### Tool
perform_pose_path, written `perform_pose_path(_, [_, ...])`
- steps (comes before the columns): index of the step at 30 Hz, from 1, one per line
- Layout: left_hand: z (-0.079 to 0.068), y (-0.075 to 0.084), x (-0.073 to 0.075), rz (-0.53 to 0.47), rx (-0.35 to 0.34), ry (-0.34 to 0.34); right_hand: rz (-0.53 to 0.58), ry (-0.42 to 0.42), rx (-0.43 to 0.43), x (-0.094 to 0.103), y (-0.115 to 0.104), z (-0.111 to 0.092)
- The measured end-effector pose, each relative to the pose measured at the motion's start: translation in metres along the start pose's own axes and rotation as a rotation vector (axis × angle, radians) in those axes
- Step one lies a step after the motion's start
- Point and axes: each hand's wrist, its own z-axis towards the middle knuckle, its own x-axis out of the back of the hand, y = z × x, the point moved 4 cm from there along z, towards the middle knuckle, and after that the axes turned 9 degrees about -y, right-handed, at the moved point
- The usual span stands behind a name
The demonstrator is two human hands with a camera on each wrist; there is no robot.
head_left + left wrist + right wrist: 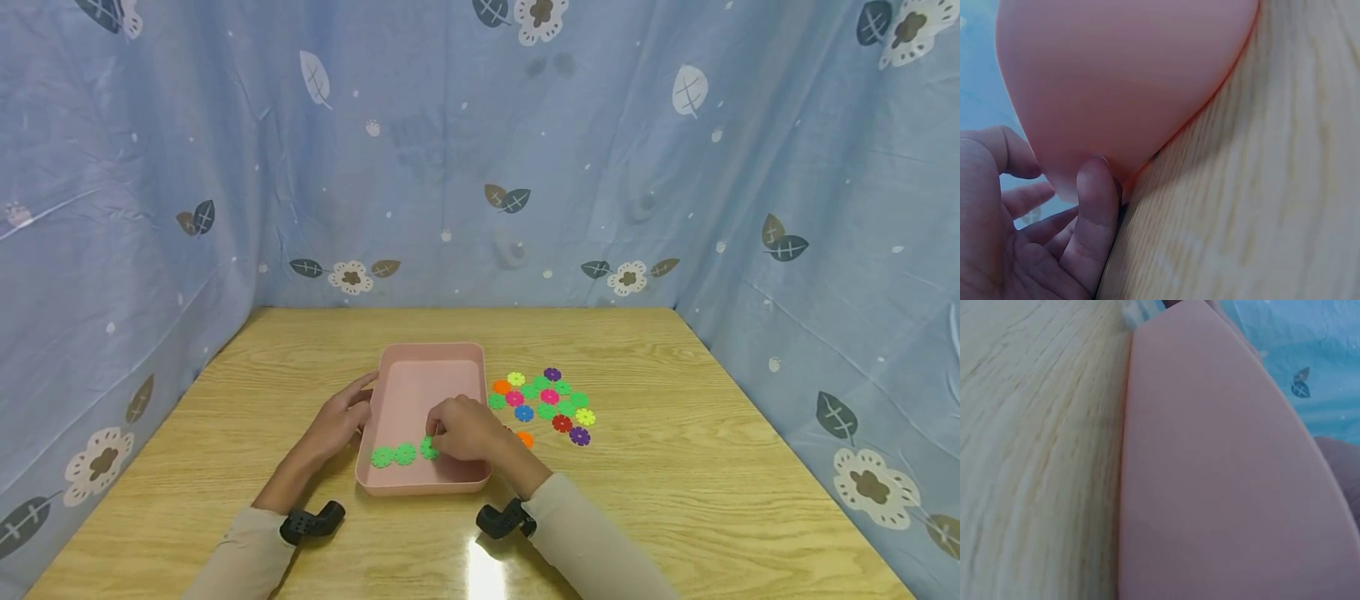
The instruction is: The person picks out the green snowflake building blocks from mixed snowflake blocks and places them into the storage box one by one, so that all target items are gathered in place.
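Note:
A pink rectangular tray (427, 489) lies on the table with two green snowflake discs, a left one (382, 457) and one beside it (405, 454), near its front edge. Inside the tray, my right hand (467, 429) pinches a third green snowflake disc (428, 448) with thumb and fingertips, just right of the other two. My left hand (336, 423) rests against the tray's left side. In the left wrist view its fingers (1094, 187) touch the pink wall and rim, loosely bent. From the right wrist only the tray's outer wall (1210, 456) shows; the pinched disc is hidden there.
Right of the tray lies a loose spread of snowflake discs in several colours, among them a blue one (524, 412), a dark red one (562, 423) and a purple one (580, 436). A patterned blue curtain (450, 167) hangs behind the wooden table (675, 467) and along its sides.

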Motion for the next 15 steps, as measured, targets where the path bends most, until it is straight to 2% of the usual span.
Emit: perform_pose_path(15, [0.0002,-0.0010,-0.0003,-0.009,0.002,-0.002,-0.096,-0.013,-0.064,-0.0052,0.0003,0.0005])
